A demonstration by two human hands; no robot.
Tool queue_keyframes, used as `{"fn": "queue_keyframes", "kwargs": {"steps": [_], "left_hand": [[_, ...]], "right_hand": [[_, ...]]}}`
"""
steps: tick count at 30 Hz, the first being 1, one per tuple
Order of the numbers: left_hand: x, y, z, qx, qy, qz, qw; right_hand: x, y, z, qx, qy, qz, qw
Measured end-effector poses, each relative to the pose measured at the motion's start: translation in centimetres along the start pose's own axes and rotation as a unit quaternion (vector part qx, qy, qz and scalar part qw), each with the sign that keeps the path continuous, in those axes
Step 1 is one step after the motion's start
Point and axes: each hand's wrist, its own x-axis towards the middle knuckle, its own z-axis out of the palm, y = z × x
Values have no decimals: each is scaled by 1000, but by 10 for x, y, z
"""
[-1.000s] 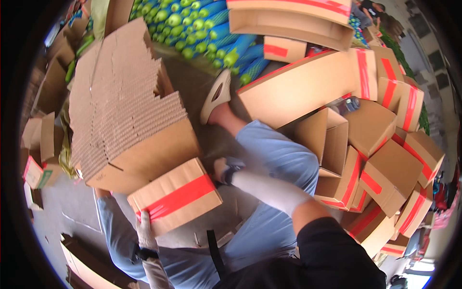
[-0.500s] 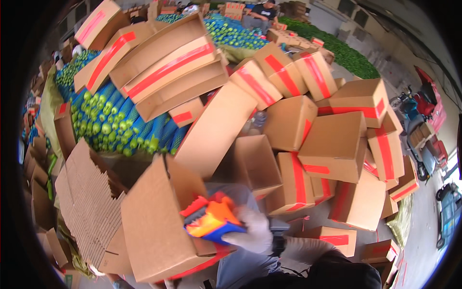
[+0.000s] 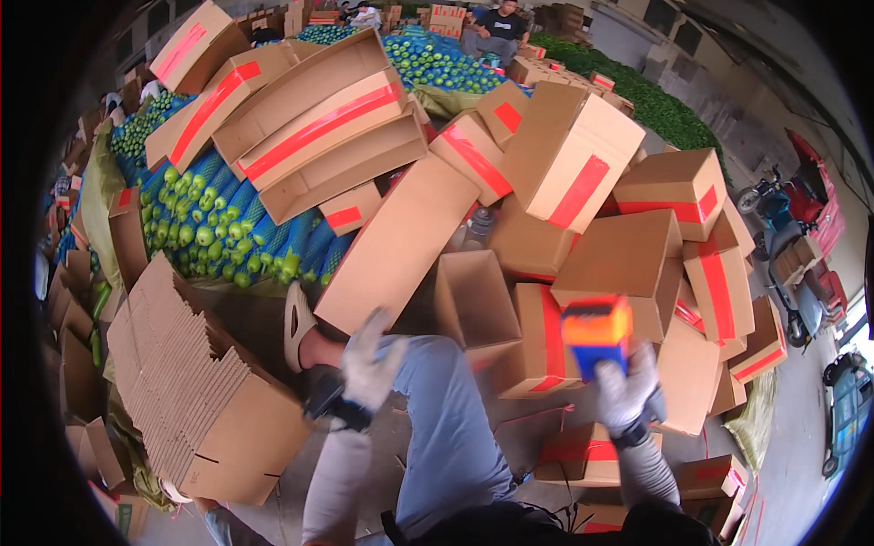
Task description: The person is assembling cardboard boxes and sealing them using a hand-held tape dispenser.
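Note:
My right hand (image 3: pixel 628 387), in a pale glove, grips an orange and blue tape dispenser (image 3: pixel 596 335) in front of the carton heap. My left hand (image 3: pixel 371 366), also gloved, is raised over my knee, fingers spread and holding nothing. Left of it leans a stack of flattened cardboard cartons (image 3: pixel 182 382). A large carton with red tape (image 3: pixel 574 155) is at the top of the heap, tilted; whether it rests there or is still in the air I cannot tell. An open-sided carton (image 3: pixel 478 300) lies between my hands, farther off.
Many taped cartons (image 3: pixel 628 264) are piled ahead and to the right. Green vegetables in blue netting (image 3: pixel 209 227) lie at the left, beyond the flattened stack. A clear bottle (image 3: pixel 478 226) stands among the cartons. Another person (image 3: pixel 499 32) sits at the back; scooters (image 3: pixel 792 264) are parked at right.
The carton that was in front of me is gone from there, and a large one now appears atop the heap. My right hand with the tape dispenser moved right; my left hand came into view.

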Motion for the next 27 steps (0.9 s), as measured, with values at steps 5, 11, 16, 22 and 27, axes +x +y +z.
{"fn": "queue_keyframes", "kwargs": {"steps": [5, 11, 16, 22, 27], "left_hand": [[-175, -126, -249, 497, 181, -104, 842], [-271, -123, -356, 599, 81, -296, 739], [-304, -134, -344, 687, 98, -258, 673], [-319, -114, -327, 663, 199, -79, 717], [-315, -42, -326, 553, 43, -196, 809]], "right_hand": [[-81, 17, 107, 80, -183, 229, 953], [-72, -3, 194, 99, -236, 101, 962], [-95, -28, 225, 153, -273, 113, 943], [-145, -8, 239, 153, -329, 193, 911], [-156, -9, 241, 129, -384, 222, 887]]}}
